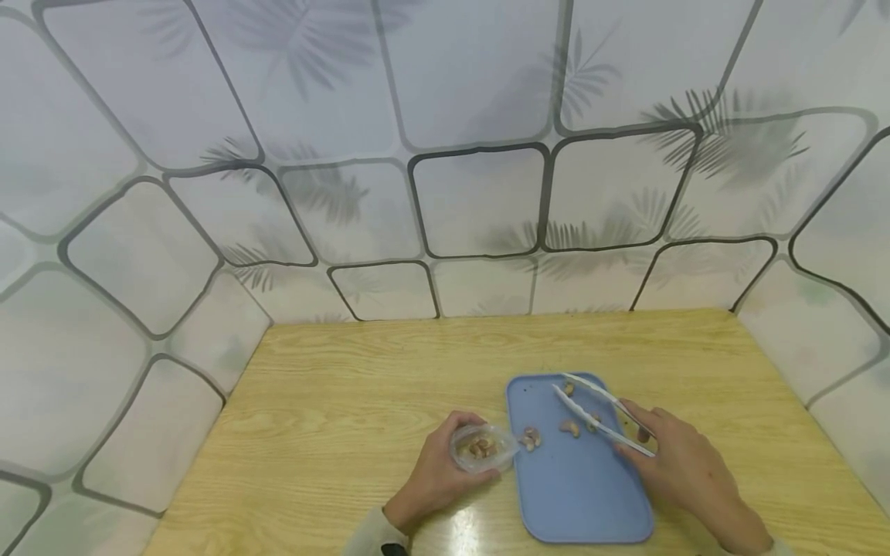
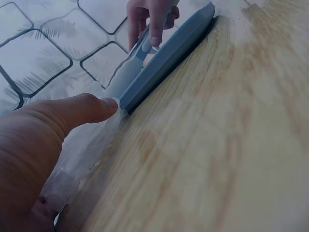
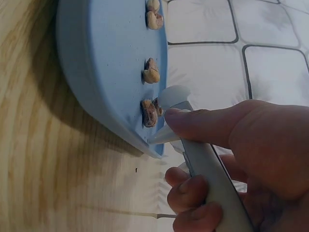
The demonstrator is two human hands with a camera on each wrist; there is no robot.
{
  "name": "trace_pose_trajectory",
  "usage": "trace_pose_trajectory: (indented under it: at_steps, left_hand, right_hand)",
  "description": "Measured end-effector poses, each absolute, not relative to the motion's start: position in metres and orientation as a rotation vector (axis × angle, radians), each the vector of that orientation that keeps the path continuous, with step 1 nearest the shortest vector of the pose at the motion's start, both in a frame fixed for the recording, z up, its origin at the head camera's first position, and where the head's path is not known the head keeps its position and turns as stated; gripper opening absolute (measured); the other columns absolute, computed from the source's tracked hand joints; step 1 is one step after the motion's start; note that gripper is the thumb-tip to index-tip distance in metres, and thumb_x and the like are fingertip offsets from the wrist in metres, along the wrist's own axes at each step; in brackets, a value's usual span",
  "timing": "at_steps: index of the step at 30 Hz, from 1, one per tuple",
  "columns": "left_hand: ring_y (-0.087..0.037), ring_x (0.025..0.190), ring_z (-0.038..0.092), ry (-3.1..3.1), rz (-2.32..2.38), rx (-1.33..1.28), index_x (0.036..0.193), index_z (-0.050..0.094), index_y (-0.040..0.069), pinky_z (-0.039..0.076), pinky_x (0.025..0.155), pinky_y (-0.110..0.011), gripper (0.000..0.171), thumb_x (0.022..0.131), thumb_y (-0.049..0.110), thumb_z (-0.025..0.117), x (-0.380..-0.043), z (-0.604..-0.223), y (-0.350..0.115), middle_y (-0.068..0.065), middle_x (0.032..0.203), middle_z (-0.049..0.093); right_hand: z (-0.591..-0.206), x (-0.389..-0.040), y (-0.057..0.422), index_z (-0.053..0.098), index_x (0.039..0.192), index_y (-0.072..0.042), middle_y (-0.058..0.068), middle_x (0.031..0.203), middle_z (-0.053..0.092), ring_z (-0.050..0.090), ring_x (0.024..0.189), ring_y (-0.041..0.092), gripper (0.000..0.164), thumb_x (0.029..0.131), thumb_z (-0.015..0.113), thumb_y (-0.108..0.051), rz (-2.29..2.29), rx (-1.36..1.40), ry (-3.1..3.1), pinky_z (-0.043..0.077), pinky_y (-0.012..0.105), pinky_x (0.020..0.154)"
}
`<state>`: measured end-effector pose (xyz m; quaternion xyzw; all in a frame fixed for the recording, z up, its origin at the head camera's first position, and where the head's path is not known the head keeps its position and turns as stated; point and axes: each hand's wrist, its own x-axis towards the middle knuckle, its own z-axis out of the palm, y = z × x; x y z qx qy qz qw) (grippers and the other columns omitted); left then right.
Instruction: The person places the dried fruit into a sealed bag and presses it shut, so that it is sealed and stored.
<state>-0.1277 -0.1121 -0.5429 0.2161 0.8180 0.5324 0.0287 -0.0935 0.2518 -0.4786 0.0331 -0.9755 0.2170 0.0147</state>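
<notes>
My left hand (image 1: pixel 439 463) curls around a small clear plastic bag (image 1: pixel 507 446), its mouth facing up, beside the tray's left edge. Several cashews (image 1: pixel 482 445) show inside it. The left thumb (image 2: pixel 91 108) lies along the bag's rim. In my right hand (image 1: pixel 684 459) are pale tongs (image 1: pixel 622 439), gripped with thumb and fingers and reaching over the tray's far part. Their arms stand apart, with one cashew (image 1: pixel 568 388) near the tips. On the blue tray (image 1: pixel 577 502) lie more cashews (image 3: pixel 151 71), including a small cluster (image 1: pixel 531 439) at the left edge.
A wooden table (image 1: pixel 348 386) carries the tray right of centre. Patterned wall covering (image 1: pixel 480 201) rises behind the table and along both sides. Small dark crumbs dot the tray's far left corner.
</notes>
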Motion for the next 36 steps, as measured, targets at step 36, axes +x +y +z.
trace_pose_trajectory:
  at_steps: [36]
  left_hand:
    - [-0.016, 0.122, 0.069, 2.533, 1.646, 0.667, 0.134, 0.062, 0.021, 0.052, 0.109, -0.032, 0.069, 0.077, 0.025, 0.100, -0.127, -0.545, -0.112, 0.003, 0.134, 0.073]
  right_hand:
    - [-0.461, -0.086, 0.241, 0.066, 0.150, -0.012, -0.006, 0.098, 0.072, 0.056, 0.078, 0.008, 0.063, 0.093, 0.087, -0.029, 0.742, 0.155, -3.034, 0.044, 0.027, 0.062]
